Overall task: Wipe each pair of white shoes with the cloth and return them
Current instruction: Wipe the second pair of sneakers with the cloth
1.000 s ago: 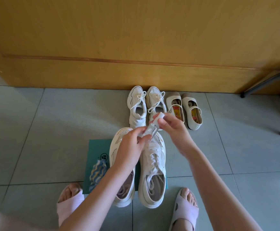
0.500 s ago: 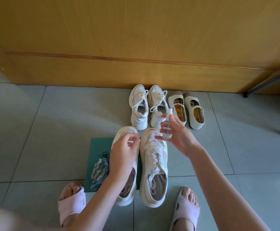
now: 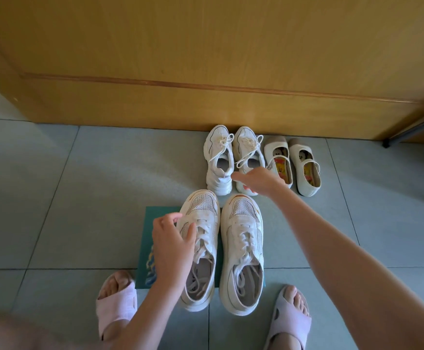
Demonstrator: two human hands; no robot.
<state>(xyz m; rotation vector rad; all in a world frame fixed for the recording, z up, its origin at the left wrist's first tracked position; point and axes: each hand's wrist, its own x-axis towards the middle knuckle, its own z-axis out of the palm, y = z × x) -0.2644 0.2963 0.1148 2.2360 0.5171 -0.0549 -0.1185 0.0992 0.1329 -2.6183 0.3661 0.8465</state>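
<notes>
1. Large white sneakers: pair side by side, toes toward the wall, resting on a teal mat on the floor, between the person's slippered feet.
2. Left hand: fingers curled over the outer side of the left sneaker, taking hold of its upper.
3. Right hand: stretched forward, low over the heel of the smaller laced pair; whether it holds anything, I cannot tell.
4. Strap shoes: third white pair, just beside the laced pair, against the wall.
5. Cloth: probably the patterned blue-and-yellow piece on the mat, partly hidden by the left hand.
6. Step, as judged: preparing the large pair; wiping not yet begun. Next move calls for lifting one sneaker and fetching the cloth.
7. Surface and room: grey-green floor tiles; wooden panel behind; dark furniture leg at right.
</notes>
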